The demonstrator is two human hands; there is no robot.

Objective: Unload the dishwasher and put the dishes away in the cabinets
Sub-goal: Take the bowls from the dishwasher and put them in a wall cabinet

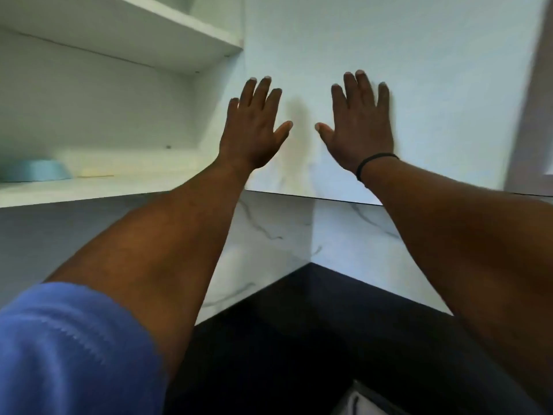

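Both hands lie flat against the white cabinet door (374, 49), fingers spread and holding nothing. The left hand (253, 128) sits near the door's left edge; the right hand (357, 124), with a black wristband (374, 163), is just beside it. In the open cabinet (119, 115) to the left, a light blue bowl (37, 170) rests upside down on the lower shelf (89, 190). A dark countertop (299, 339) lies below.

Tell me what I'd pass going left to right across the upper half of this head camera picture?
Blue bowl on the open shelf → left hand → right hand, both flat against the white cabinet door → black wristband.
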